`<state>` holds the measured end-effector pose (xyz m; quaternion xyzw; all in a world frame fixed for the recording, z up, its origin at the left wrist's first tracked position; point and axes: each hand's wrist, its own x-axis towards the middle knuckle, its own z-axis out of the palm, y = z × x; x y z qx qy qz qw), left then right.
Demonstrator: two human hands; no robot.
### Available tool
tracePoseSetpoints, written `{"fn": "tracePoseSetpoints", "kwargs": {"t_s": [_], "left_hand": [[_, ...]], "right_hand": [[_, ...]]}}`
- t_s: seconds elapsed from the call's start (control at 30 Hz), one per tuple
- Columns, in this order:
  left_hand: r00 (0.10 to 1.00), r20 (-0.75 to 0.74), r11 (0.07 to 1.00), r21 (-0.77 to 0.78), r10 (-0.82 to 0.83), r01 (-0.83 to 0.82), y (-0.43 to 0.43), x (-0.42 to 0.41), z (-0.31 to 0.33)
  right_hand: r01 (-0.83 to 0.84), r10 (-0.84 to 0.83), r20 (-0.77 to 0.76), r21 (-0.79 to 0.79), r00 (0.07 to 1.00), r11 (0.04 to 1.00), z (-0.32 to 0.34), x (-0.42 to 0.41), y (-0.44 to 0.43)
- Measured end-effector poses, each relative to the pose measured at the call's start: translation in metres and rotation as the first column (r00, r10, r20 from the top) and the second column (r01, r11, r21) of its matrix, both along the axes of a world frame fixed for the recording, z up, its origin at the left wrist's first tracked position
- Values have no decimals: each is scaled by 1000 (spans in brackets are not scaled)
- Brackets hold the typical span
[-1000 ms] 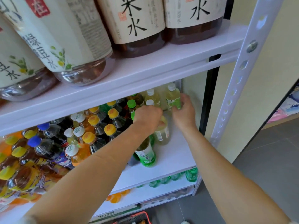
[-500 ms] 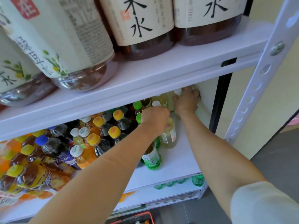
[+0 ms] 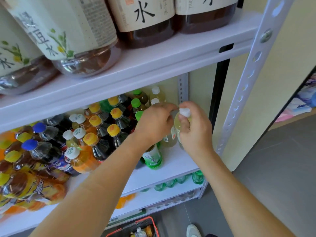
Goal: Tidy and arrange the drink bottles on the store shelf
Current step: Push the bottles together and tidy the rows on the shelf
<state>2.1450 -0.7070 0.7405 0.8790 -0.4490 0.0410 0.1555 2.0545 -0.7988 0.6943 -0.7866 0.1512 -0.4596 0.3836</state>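
Right hand (image 3: 195, 132) has come forward gripping the white-capped bottle (image 3: 184, 112) by its neck, left hand (image 3: 153, 124) clasping the neighbouring bottle (image 3: 168, 141); seat both upright, in line.

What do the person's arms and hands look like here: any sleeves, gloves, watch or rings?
Both arms are bare as far as the frame shows: no sleeve on the left forearm or the right forearm. The left hand and right hand are ungloved. No watch, bracelet or ring shows on either.
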Motion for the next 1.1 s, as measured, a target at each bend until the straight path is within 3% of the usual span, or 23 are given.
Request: {"fn": "tracePoseSetpoints", "kwargs": {"t_s": [0.03, 0.07, 0.1, 0.17, 0.2, 0.3, 0.37, 0.53, 0.6, 0.67, 0.77, 0.83, 0.97, 1.1], "left_hand": [[983, -176, 986, -162, -60, 31, 10, -12, 2], [910, -391, 958, -285, -138, 23, 20, -24, 4], [775, -585, 929, -371, -239, 7, 30, -37, 7], [496, -787, 894, -446, -367, -46, 48, -59, 5], [446, -811, 890, -451, -378, -67, 54, -69, 2], [480, -786, 831, -524, -389, -184, 63, -93, -3], [517, -752, 754, -597, -408, -274, 66, -105, -3], [580, -718, 566, -680, -386, -466, 73, -119, 11], [576, -706, 492, -705, -413, -511, 76, -117, 18], [574, -687, 452, -726, -446, -517, 78, -116, 23], [582, -663, 456, -748, -471, -482, 79, -121, 25], [577, -668, 459, -744, -471, -486, 81, -124, 26], [473, -700, 441, -709, -535, -550, 86, -115, 38], [360, -661, 494, -740, -658, -456, 93, -105, 48]], "right_hand": [[-65, 65, 2, 72, 998, 995, 10, -14, 2], [-146, 147, 7, 167, 989, 975, 20, -28, 3], [-231, 232, 28, 262, 972, 937, 30, -40, 3], [-380, 373, 102, 416, 922, 826, 48, -59, 4], [-438, 424, 142, 475, 894, 764, 55, -66, 5], [-557, 514, 265, 596, 816, 577, 65, -78, 14], [-593, 534, 308, 616, 787, 519, 66, -83, 21], [-536, 659, 68, 647, 749, 543, 48, -108, 28], [-512, 746, -27, 710, 665, 483, 36, -123, 33], [-492, 765, 0, 766, 645, 415, 24, -135, 42], [-476, 688, 116, 802, 717, 361, 14, -142, 52], [-487, 677, 169, 816, 716, 311, 15, -144, 52], [-526, 686, 339, 847, 644, 76, 15, -151, 50], [-541, 713, 434, 836, 551, -90, 14, -149, 53]]}}
